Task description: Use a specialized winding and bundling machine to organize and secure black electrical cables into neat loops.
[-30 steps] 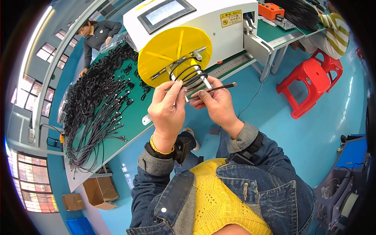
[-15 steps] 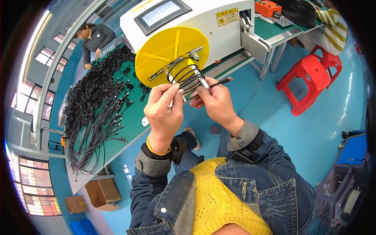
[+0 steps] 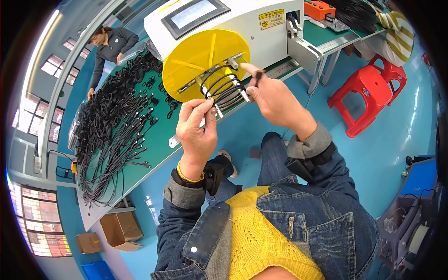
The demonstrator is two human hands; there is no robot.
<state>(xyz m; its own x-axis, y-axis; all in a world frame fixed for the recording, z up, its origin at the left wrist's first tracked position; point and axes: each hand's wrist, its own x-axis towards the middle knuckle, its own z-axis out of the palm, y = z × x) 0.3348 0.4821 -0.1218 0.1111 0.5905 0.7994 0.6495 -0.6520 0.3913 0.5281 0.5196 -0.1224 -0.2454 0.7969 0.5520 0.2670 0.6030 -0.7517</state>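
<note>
A black cable [image 3: 215, 87] is looped in several turns around the bright metal pins [image 3: 242, 94] that stick out from a yellow disc [image 3: 186, 70]. The disc sits on the front of a white machine [image 3: 261, 46]. My left hand [image 3: 197, 133] pinches the cable at the lower left of the coil, beside a pin end. On the coil's right, my right hand [image 3: 284, 102] is closed on the cable's end part, its forefinger reaching toward the disc. A dark, blurred cable tip [image 3: 259, 77] shows above that hand.
Heaped black cables [image 3: 116, 112] cover the green table [image 3: 161, 123] at left; another person [image 3: 114, 44] stands behind them. Red stools [image 3: 366, 88] stand at right near a person in a striped sleeve [image 3: 399, 35]. Cardboard boxes [image 3: 121, 231] lie below the table.
My right hand has moved up and right, from under the coil to beside the pins and disc, carrying the cable end. My left hand stays nearly still. The person at left has shifted their arms.
</note>
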